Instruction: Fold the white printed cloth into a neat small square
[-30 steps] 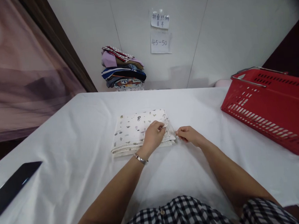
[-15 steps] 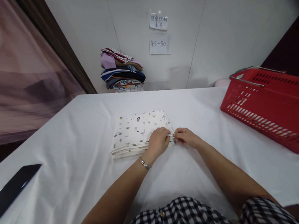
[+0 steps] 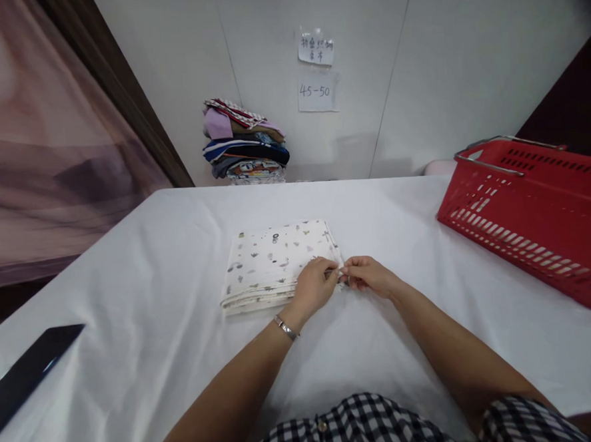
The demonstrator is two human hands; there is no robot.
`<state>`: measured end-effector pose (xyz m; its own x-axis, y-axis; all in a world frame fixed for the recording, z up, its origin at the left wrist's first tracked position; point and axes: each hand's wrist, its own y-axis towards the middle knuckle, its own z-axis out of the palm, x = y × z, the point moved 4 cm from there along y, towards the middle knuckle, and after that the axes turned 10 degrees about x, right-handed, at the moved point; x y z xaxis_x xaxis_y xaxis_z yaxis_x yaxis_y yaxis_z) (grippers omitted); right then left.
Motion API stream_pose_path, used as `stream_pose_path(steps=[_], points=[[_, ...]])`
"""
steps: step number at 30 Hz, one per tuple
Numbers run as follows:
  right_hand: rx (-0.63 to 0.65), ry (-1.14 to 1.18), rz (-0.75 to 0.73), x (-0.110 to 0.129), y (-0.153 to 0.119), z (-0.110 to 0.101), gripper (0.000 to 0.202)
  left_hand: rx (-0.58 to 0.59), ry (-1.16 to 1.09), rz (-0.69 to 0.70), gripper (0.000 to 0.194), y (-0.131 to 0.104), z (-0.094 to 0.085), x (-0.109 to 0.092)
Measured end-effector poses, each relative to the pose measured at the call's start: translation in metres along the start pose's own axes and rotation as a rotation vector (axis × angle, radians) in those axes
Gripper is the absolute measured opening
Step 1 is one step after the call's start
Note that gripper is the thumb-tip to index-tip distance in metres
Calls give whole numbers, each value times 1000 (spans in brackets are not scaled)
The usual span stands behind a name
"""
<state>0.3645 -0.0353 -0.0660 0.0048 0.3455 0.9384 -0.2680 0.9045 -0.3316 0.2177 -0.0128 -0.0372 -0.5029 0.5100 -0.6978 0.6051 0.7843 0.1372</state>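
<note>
A folded white cloth (image 3: 272, 256) with small printed figures lies flat in the middle of the table, its layered edge facing me. My left hand (image 3: 317, 283) rests over its near right corner, the fingers pinching the cloth's edge. Close beside it, my right hand (image 3: 369, 274) pinches the same corner between thumb and fingers. The fingertips of both hands nearly touch, and the bit of cloth between them is mostly hidden.
On the right stands a red plastic basket (image 3: 530, 220) with a metal handle. A black flat object (image 3: 29, 370) lies at the left. Behind the white-covered table (image 3: 167, 255) is a stack of folded fabrics (image 3: 245, 144). Paper notes (image 3: 317, 91) hang on the wall.
Both hands stay at the cloth's corner, with their fingers slightly shifted. The whole view has moved a little, so things appear slightly lower.
</note>
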Motion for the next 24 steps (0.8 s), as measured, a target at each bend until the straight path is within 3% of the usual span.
stream_pose_path(steps=[4,8,11,14,17,20,24], points=[[14,-10,-5,-1,1,0,24,4,-114,-113,12,4,1,7],[14,-15,-2,-3,3,0,21,47,-152,-130,14,8,0,7],[2,11,10,-4,4,0,19,-43,-73,-123,19,10,-7,5],[11,64,11,-2,2,2,19,-102,27,-2,19,10,-12,-2],[90,152,1,0,-1,6,21,-11,106,146,17,6,-6,-8],[153,199,1,-2,-1,8,29,36,139,207,17,-2,0,-8],[85,116,11,-9,1,5,35,67,139,251,19,-11,4,-6]])
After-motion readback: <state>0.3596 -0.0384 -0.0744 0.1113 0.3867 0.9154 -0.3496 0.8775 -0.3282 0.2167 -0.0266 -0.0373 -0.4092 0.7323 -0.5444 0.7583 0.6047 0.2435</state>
